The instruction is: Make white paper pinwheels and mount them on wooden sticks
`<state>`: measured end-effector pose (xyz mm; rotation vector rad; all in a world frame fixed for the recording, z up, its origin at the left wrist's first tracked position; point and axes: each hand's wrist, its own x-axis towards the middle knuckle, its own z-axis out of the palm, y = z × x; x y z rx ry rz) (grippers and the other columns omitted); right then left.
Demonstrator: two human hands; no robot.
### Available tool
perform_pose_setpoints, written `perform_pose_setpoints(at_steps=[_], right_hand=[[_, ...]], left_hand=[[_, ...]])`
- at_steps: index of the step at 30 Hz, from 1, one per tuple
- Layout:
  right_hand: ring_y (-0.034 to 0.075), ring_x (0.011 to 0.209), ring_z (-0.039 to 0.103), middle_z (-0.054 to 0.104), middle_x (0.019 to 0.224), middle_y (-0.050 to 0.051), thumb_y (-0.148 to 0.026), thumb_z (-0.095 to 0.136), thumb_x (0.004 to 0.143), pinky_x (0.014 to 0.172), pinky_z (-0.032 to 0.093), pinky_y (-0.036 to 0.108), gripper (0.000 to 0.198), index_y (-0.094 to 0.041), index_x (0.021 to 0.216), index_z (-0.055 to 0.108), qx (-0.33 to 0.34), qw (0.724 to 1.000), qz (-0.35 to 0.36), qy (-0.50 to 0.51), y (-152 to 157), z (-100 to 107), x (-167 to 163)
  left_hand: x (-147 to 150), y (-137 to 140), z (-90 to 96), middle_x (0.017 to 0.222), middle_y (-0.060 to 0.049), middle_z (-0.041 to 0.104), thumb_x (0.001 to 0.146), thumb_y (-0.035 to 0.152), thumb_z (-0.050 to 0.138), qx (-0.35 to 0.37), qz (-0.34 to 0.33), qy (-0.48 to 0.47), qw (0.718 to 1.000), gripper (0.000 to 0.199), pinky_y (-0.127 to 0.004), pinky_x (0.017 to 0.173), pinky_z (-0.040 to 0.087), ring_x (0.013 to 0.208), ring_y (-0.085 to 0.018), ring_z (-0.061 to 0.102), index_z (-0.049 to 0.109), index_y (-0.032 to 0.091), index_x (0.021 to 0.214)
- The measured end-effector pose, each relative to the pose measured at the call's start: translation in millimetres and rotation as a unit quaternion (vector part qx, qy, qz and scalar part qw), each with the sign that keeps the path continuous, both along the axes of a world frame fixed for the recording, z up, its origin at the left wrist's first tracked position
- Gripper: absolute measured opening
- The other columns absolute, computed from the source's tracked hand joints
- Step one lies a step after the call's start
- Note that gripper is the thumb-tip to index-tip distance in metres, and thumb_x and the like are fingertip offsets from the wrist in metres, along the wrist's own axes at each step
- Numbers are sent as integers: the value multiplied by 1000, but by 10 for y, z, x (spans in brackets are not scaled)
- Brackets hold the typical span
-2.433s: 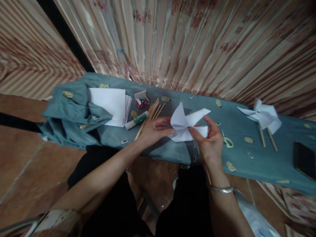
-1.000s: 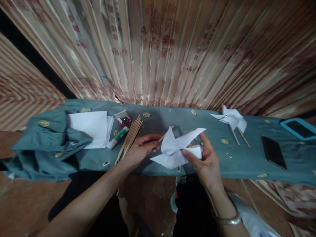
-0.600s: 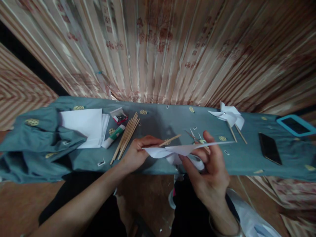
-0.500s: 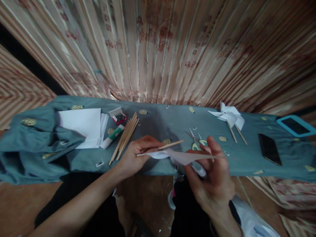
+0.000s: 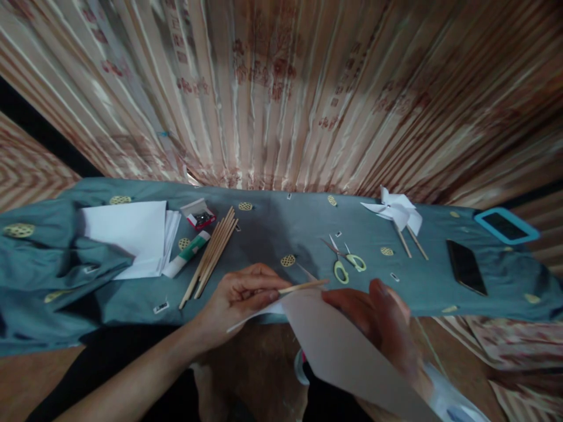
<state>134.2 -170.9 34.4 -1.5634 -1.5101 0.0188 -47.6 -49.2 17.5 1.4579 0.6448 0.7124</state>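
My left hand [image 5: 241,299] pinches a thin wooden stick [image 5: 303,286] together with a white paper pinwheel [image 5: 343,351]. The stick points right, its end close to my right fingers. One large flap of the paper hangs down towards my lap, and another edge sticks out below my left hand. My right hand [image 5: 382,322], slightly blurred, is closed at the paper's upper right edge beside the stick's end; its lower part is hidden behind the flap. Beyond my hands lie opened scissors [image 5: 345,262] with light green handles.
On the left are stacked white paper [image 5: 127,234], a glue stick [image 5: 187,255], a small opened box [image 5: 199,214] of dark pieces and several wooden sticks [image 5: 211,255]. Rightward lie white pinwheels [image 5: 398,211] on sticks, a black phone [image 5: 466,266] and a blue-framed tablet [image 5: 505,225]. A curtain [image 5: 272,105] hangs behind.
The paper has turned from nearly edge-on, so its broad flap now hangs down to the right. My right hand has closed in towards the stick's end. The whole view has shifted slightly.
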Motion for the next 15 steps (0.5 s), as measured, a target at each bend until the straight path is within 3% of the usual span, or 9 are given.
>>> perform_pose_setpoints(at_steps=[2,6,15], right_hand=[[28,98,66,74,92,-2,-26,61,88,93,50,52,60,-43,141,41,15,999,-20,-37,13,-18,16],[26,92,67,75,93,-1,-32,60,89,95,49,51,68,-38,149,29,32,998,-22,-57,46,-62,58],[25,86,71,77,95,-3,-32,74,76,85,53,46,93,-37,153,21,22,990,53,-132,90,-56,243]], left_hand=[[4,1,-15,85,-6,70,83,31,67,4,-1,-2,1000,16,-27,73,48,80,-16,62,79,28,93],[3,-3,-14,85,-6,70,83,33,67,0,-2,-5,1000,16,-27,73,48,78,-16,61,79,28,92],[19,-10,33,86,-7,72,81,39,69,-13,0,-4,1000,19,-27,68,49,77,-17,63,80,27,90]])
